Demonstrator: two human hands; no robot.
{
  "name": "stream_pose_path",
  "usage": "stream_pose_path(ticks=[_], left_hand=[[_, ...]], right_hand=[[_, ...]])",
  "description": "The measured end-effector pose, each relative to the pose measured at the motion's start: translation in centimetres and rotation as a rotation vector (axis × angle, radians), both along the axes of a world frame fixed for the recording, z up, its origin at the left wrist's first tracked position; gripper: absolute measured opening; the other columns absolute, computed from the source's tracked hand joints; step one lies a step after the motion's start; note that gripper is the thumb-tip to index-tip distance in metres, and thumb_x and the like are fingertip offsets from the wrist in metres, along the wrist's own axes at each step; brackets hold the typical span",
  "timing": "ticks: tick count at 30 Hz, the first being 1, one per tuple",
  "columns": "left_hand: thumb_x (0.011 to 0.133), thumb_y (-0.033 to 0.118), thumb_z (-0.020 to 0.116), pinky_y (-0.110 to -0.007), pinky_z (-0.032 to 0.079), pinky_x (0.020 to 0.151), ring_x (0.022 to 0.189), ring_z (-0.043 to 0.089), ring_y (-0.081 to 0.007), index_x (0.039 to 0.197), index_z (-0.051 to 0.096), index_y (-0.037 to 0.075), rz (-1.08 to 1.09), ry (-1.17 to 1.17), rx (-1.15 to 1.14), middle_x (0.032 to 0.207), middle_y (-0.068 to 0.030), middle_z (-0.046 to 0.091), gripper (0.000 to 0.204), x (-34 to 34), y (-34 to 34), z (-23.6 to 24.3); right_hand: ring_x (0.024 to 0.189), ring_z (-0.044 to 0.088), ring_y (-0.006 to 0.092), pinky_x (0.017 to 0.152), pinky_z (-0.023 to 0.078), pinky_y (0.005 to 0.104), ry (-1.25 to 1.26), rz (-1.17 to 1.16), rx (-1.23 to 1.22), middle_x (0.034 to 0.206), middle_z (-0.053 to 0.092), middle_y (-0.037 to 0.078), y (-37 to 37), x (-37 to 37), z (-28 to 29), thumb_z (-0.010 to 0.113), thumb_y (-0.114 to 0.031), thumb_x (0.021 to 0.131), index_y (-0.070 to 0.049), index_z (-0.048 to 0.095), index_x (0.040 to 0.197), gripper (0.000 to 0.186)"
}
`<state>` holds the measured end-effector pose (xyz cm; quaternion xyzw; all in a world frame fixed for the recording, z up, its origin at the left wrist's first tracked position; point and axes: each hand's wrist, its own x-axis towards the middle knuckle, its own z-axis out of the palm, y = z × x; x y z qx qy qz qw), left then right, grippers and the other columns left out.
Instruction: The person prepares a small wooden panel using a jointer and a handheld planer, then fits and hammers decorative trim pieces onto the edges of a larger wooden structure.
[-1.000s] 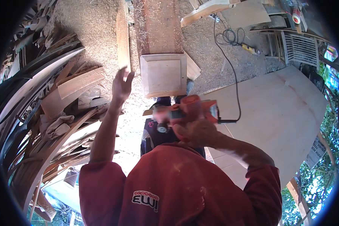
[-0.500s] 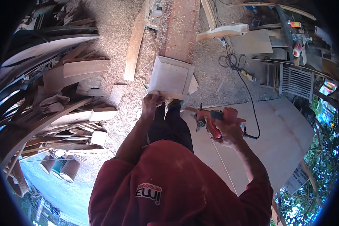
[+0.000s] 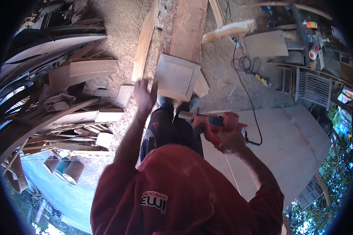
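A pale wooden panel [image 3: 176, 76] with a raised frame border lies on a long wooden plank, in front of my legs. My left hand [image 3: 145, 97] is at the panel's left edge, fingers stretched forward and thumb apart, somewhat blurred. Whether it touches the edge I cannot tell. On the right, my right hand [image 3: 232, 141] is wrapped around the handle of a red corded power tool [image 3: 212, 127], held raised beside my legs. The tool's underside is hidden, and a black cord runs from its rear.
The long plank [image 3: 188, 27] runs away from me over shavings. Scrap wood [image 3: 92, 68] is piled at left. A large pale sheet [image 3: 278, 145] lies at right, with a black cord [image 3: 249, 105] over it. A yellow tool [image 3: 262, 80] and a slatted frame [image 3: 313, 89] are farther right.
My left hand has let go of the panel's near edge and moved forward and left to its side. My right hand has brought the power tool slightly left, closer to my legs.
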<state>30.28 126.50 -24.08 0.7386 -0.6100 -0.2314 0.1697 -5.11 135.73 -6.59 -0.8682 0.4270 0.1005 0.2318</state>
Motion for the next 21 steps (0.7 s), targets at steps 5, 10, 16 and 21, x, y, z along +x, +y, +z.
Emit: stream_pose_path(ticks=[5, 10, 16, 21], left_hand=[[0.084, 0.037, 0.073, -0.044, 0.038, 0.109, 0.131, 0.043, -0.0328, 0.136, 0.053, 0.018, -0.694, -0.125, -0.019, 0.138, -0.0128, 0.048, 0.059, -2.9, -11.8, 2.9], [0.083, 0.042, 0.073, -0.046, 0.032, 0.114, 0.14, 0.034, -0.0307, 0.145, 0.047, 0.029, -0.864, -0.322, 0.08, 0.149, -0.0089, 0.039, 0.067, -3.5, -11.5, 1.7], [0.085, 0.041, 0.069, -0.045, 0.031, 0.115, 0.138, 0.036, -0.0313, 0.145, 0.047, 0.035, -0.926, -0.272, 0.043, 0.15, -0.0093, 0.039, 0.064, -3.9, -11.9, 1.6], [0.086, 0.04, 0.067, -0.044, 0.031, 0.115, 0.137, 0.037, -0.0306, 0.14, 0.053, 0.037, -1.01, -0.207, 0.134, 0.149, -0.0094, 0.04, 0.056, -3.9, -12.3, 1.1]], right_hand=[[0.057, 0.065, 0.0285, 0.05, 0.051, 0.0438, -0.025, -0.021, 0.224, 0.065, 0.063, 0.008, 0.8, 1.2, -0.4, 0.069, -0.031, 0.078, -0.011, 0.059, 0.074, 0.022], [0.06, 0.066, 0.0275, 0.053, 0.052, 0.0422, -0.262, -0.17, 0.197, 0.067, 0.063, 0.006, 1.2, 4.4, -2.0, 0.071, -0.036, 0.078, -0.014, 0.061, 0.081, 0.025], [0.061, 0.066, 0.0265, 0.054, 0.051, 0.0414, -0.344, -0.182, 0.172, 0.069, 0.064, 0.006, -1.9, 7.5, -3.3, 0.076, -0.046, 0.074, -0.014, 0.06, 0.085, 0.037], [0.064, 0.067, 0.0256, 0.058, 0.053, 0.0404, -0.346, -0.219, 0.145, 0.072, 0.065, 0.005, -3.3, 7.5, -4.2, 0.08, -0.042, 0.07, -0.012, 0.063, 0.088, 0.039]])
